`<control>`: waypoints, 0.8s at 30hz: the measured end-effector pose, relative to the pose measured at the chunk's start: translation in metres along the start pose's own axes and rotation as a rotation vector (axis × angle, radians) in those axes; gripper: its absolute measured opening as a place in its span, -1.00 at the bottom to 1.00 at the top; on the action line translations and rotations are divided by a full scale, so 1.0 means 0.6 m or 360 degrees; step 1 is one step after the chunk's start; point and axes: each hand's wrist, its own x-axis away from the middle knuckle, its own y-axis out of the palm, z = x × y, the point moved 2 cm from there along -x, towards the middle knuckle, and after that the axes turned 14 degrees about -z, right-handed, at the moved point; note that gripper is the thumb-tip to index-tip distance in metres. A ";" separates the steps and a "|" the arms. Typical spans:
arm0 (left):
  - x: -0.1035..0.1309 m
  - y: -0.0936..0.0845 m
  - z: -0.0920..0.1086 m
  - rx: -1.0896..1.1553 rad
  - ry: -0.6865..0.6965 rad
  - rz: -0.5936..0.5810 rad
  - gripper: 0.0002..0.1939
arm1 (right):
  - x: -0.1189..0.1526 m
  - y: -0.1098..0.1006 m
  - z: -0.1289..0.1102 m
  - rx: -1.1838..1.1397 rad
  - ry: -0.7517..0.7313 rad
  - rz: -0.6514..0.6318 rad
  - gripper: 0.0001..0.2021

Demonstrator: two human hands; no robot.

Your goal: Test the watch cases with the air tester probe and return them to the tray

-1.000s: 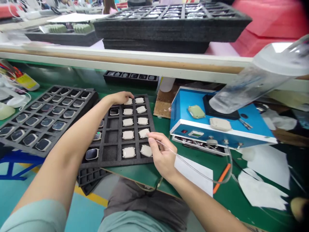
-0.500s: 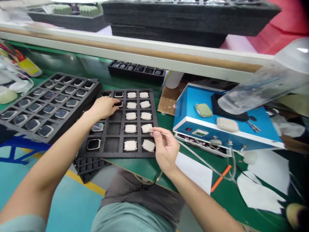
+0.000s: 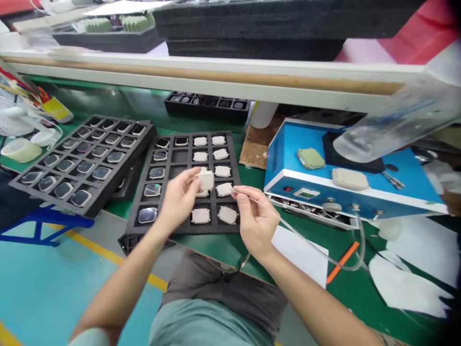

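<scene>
My left hand (image 3: pixel 180 198) pinches a cream watch case (image 3: pixel 206 180) by its edge, raised over the black foam tray (image 3: pixel 213 218). Its pale, plain side faces up. Closed around the end of a thin clear tube (image 3: pixel 297 234) is my right hand (image 3: pixel 258 221), by the tray's right edge. The tube's tip is mostly hidden by the fingers. In the tray's two right columns lie pale watch cases (image 3: pixel 227 215), plain side up. Dark-screened watches (image 3: pixel 147 215) fill the left column. One more sits at the top of the second column, above bare compartments.
A blue machine (image 3: pixel 275 151), linked to the tube, stands at right with a green watch case (image 3: pixel 310 158) and a clear bottle (image 3: pixel 382 125) on top. Another watch tray (image 3: pixel 91 204) is at left. A shelf edge (image 3: pixel 216 79) crosses overhead. An orange stick (image 3: pixel 343 262) lies by papers.
My left hand has lifted the watch from the second column and brought it right, towards my right hand. Its plain side now faces up. My right hand keeps its hold on the tube.
</scene>
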 end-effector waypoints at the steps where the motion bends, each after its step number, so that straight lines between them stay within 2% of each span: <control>1: 0.022 0.027 -0.002 0.0310 -0.0031 0.0047 -0.52 | 0.000 0.000 -0.001 0.0009 0.0000 0.0003 -0.89; 4: 0.058 0.086 -0.006 0.0828 -0.0118 0.0145 -0.38 | 0.000 0.000 -0.003 0.0047 0.0013 -0.0042 -0.88; 6: 0.062 0.100 -0.006 0.0980 -0.0117 0.0231 -0.33 | 0.003 0.001 -0.003 0.0065 0.0013 -0.0079 -0.88; 12: 0.058 0.095 -0.003 0.1003 -0.0040 0.0403 -0.61 | 0.012 0.002 -0.001 0.0074 0.0038 -0.0131 -0.89; 24: 0.065 0.110 0.002 0.0980 -0.0023 0.0457 -0.65 | 0.010 -0.002 -0.004 0.0073 0.0025 -0.0082 -0.90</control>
